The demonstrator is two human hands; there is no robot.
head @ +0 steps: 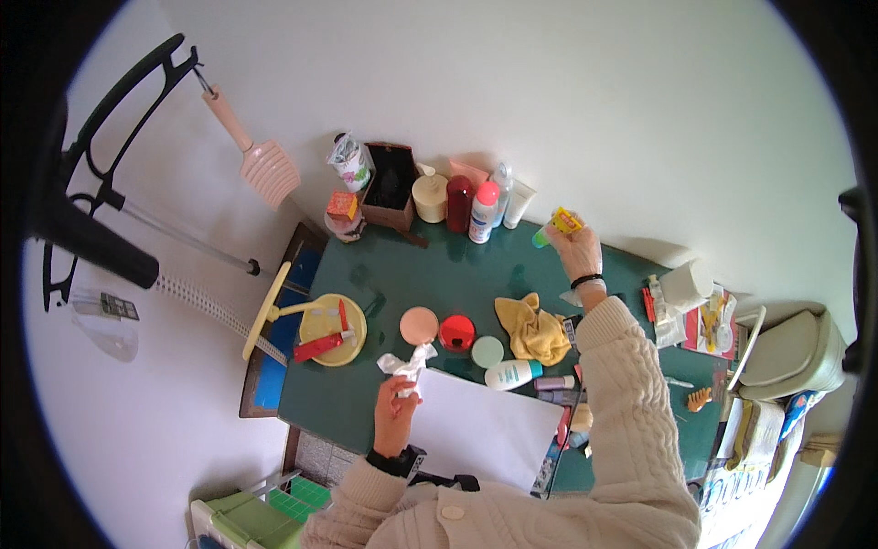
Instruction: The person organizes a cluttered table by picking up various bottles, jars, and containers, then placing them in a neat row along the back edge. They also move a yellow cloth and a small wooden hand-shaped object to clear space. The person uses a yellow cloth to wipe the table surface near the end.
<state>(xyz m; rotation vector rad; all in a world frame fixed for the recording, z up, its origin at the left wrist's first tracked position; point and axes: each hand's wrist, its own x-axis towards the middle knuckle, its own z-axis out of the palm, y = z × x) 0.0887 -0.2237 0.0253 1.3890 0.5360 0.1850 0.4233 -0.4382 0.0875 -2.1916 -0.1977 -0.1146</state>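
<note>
My left hand (394, 412) grips a crumpled white tissue (409, 364) above the near left part of the green tabletop (370, 267). Under it lies a large white sheet (480, 429). My right hand (577, 254) reaches towards the back edge of the table and holds a yellow and green tube (564, 221). Whether that tube touches the table, I cannot tell. Between my hands sit a peach round container (418, 325), a red one (457, 333), a pale green one (487, 351) and a rumpled yellow cloth (534, 328). A white bottle with a teal cap (513, 375) lies by the sheet.
Along the wall stand a pump bottle (431, 197), a dark red bottle (459, 204), a pink-capped spray can (484, 213) and an open wooden box (389, 189). A yellow basin (357, 343) holds red items at left. A white paper roll (686, 285) stands at right.
</note>
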